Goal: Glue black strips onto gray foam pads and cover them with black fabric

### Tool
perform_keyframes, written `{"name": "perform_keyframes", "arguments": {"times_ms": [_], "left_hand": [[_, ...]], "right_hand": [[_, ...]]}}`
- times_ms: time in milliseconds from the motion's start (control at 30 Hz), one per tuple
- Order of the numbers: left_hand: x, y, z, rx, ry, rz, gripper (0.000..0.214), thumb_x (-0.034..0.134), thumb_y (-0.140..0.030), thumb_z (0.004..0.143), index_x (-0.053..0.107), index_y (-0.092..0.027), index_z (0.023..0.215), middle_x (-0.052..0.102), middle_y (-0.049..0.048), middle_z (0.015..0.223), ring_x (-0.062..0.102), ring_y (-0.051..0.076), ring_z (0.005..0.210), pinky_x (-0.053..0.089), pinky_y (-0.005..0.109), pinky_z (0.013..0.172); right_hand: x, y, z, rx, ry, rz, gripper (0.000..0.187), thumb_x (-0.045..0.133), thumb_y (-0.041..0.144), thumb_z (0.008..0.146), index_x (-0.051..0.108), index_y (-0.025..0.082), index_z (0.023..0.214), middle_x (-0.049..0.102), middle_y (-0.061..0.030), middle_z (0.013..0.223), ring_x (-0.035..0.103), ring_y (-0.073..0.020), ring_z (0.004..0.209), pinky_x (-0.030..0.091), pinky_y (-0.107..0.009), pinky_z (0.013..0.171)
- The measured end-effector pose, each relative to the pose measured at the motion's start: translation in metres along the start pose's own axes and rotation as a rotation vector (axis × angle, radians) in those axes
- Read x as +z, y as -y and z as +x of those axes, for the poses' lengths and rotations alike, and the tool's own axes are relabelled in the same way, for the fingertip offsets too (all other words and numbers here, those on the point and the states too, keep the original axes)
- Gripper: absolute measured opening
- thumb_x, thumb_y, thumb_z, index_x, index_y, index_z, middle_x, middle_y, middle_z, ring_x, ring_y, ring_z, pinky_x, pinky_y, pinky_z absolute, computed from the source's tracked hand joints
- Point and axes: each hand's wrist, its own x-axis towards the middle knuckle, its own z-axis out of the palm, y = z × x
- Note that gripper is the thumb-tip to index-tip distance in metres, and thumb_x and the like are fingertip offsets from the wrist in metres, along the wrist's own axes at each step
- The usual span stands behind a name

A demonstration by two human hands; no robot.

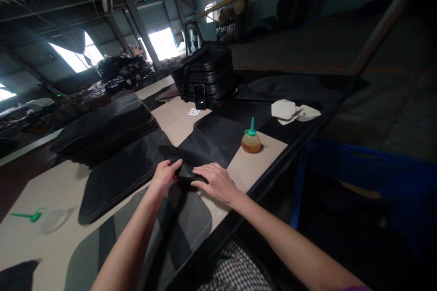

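My left hand (pixel 166 174) pinches the edge of a small black folded piece (pixel 187 171) of material on the table (pixel 61 191). My right hand (pixel 215 182) lies on the same piece with its fingers stretched flat, pressing it down. The piece rests on a grey mat with a black stripe (pixel 191 223) that lies in front of me. A long black strip (pixel 184 153) runs away from the hands over a larger black mat (pixel 119 177).
A round glue bottle with a green nozzle (pixel 251 139) stands right of the hands. White cloths (pixel 293 111) lie farther back. A stack of black mats (pixel 102 129) sits at the left, a bundled stack (pixel 206 75) with a phone (pixel 199 96) behind. A green-nozzled clear bottle (pixel 41 217) lies far left.
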Motion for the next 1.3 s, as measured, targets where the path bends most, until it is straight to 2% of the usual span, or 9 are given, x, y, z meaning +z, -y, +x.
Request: {"name": "perform_keyframes", "arguments": {"times_ms": [100, 367, 533, 600, 700, 900, 1000, 1167, 1300], "left_hand": [[-0.007, 0.01, 0.003, 0.035, -0.012, 0.043, 0.053, 0.091, -0.053, 0.056, 0.073, -0.011, 0.083, 0.075, 0.0078, 0.076, 0.066, 0.017, 0.06, 0.052, 0.028, 0.057], [-0.007, 0.01, 0.011, 0.203, -0.061, 0.116, 0.048, 0.089, -0.052, 0.061, 0.076, -0.013, 0.087, 0.078, 0.0076, 0.084, 0.07, 0.022, 0.076, 0.053, 0.029, 0.068], [-0.005, 0.003, 0.014, 0.299, -0.094, 0.178, 0.046, 0.085, -0.053, 0.068, 0.076, -0.014, 0.092, 0.078, 0.0069, 0.092, 0.07, 0.022, 0.085, 0.053, 0.03, 0.077], [-0.007, 0.0, 0.014, 0.319, -0.103, 0.196, 0.046, 0.083, -0.054, 0.07, 0.076, -0.014, 0.092, 0.078, 0.0067, 0.092, 0.069, 0.022, 0.083, 0.052, 0.029, 0.076], [-0.016, 0.0, 0.016, 0.344, -0.102, 0.208, 0.047, 0.082, -0.055, 0.071, 0.075, -0.014, 0.093, 0.078, 0.0067, 0.091, 0.069, 0.021, 0.081, 0.052, 0.029, 0.075], [-0.027, 0.009, 0.03, 0.346, -0.046, 0.153, 0.048, 0.081, -0.054, 0.074, 0.075, -0.015, 0.102, 0.078, 0.009, 0.103, 0.07, 0.023, 0.091, 0.054, 0.032, 0.084], [-0.024, 0.008, 0.035, 0.351, -0.045, 0.136, 0.047, 0.082, -0.054, 0.072, 0.075, -0.014, 0.096, 0.078, 0.0083, 0.096, 0.07, 0.022, 0.085, 0.054, 0.03, 0.078], [-0.02, -0.001, 0.045, 0.356, -0.058, 0.088, 0.046, 0.082, -0.055, 0.072, 0.074, -0.014, 0.094, 0.076, 0.0059, 0.091, 0.067, 0.019, 0.079, 0.052, 0.026, 0.072], [-0.015, -0.011, 0.057, 0.37, -0.091, 0.008, 0.052, 0.081, -0.057, 0.072, 0.073, -0.015, 0.102, 0.075, 0.0051, 0.092, 0.068, 0.019, 0.084, 0.053, 0.027, 0.074]], "right_hand": [[-0.015, -0.01, 0.012, 0.183, 0.097, -0.062, 0.038, 0.052, 0.051, 0.103, 0.068, 0.024, 0.124, 0.07, -0.0034, 0.131, 0.063, -0.0186, 0.123, 0.044, -0.033, 0.105], [-0.025, -0.07, 0.073, 0.521, 0.135, -0.322, 0.037, 0.046, 0.03, 0.104, 0.06, 0.018, 0.136, 0.064, -0.0152, 0.135, 0.06, -0.028, 0.122, 0.044, -0.041, 0.104], [-0.019, -0.117, 0.13, 0.834, 0.132, -0.468, 0.05, 0.054, 0.022, 0.097, 0.05, 0.003, 0.144, 0.035, -0.0306, 0.157, 0.033, -0.0435, 0.146, 0.032, -0.06, 0.111], [-0.019, -0.135, 0.149, 0.968, 0.144, -0.5, 0.054, 0.057, 0.028, 0.098, 0.048, 0.007, 0.147, 0.034, -0.027, 0.159, 0.031, -0.0428, 0.147, 0.029, -0.065, 0.113], [-0.023, -0.152, 0.166, 1.089, 0.156, -0.523, 0.051, 0.061, 0.039, 0.099, 0.052, 0.018, 0.144, 0.046, -0.0153, 0.153, 0.044, -0.0351, 0.14, 0.036, -0.062, 0.113], [-0.036, -0.161, 0.183, 1.084, 0.183, -0.499, 0.042, 0.065, 0.038, 0.098, 0.059, 0.016, 0.133, 0.058, -0.013, 0.136, 0.059, -0.0281, 0.121, 0.051, -0.051, 0.101], [-0.045, -0.161, 0.19, 1.076, 0.244, -0.441, 0.036, 0.065, 0.038, 0.098, 0.062, 0.015, 0.127, 0.063, -0.0109, 0.128, 0.064, -0.0247, 0.112, 0.055, -0.047, 0.095], [-0.062, -0.147, 0.219, 1.004, 0.224, -0.414, 0.036, 0.066, 0.037, 0.097, 0.062, 0.016, 0.127, 0.06, -0.0116, 0.134, 0.06, -0.0269, 0.12, 0.052, -0.05, 0.1], [-0.096, -0.137, 0.257, 0.912, 0.173, -0.394, 0.04, 0.067, 0.037, 0.096, 0.061, 0.017, 0.13, 0.057, -0.012, 0.139, 0.058, -0.0286, 0.124, 0.05, -0.053, 0.103]]}}
